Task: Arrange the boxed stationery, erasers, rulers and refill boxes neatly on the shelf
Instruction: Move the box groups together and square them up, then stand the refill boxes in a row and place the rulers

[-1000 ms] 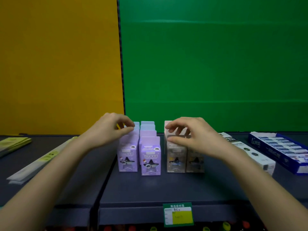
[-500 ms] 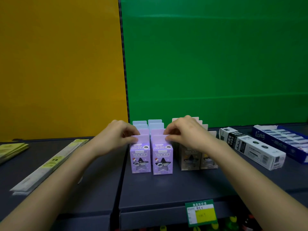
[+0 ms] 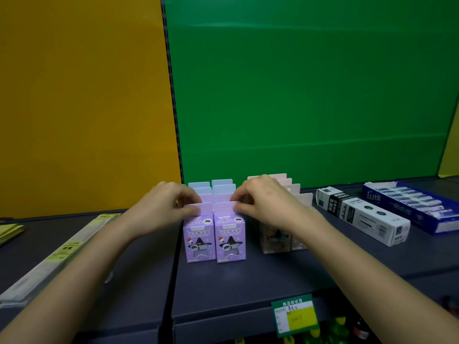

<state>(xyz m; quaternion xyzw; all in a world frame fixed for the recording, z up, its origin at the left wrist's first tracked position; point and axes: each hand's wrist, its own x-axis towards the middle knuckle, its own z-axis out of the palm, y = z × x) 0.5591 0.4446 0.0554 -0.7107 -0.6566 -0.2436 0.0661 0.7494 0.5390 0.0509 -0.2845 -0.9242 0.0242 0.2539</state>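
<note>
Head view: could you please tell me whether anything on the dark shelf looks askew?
Yes: the long white-and-black carton lies flat and diagonal, skewed against the upright purple star-print boxes facing squarely forward.

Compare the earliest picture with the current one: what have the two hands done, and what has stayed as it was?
The right hand has shifted left, off the beige boxes, and now pinches the top tab of the right front purple box. The left hand stays at the purple rows, pinching the left front purple box. Unchanged: the white refill box, the blue tray and the rulers on the shelf.
</note>
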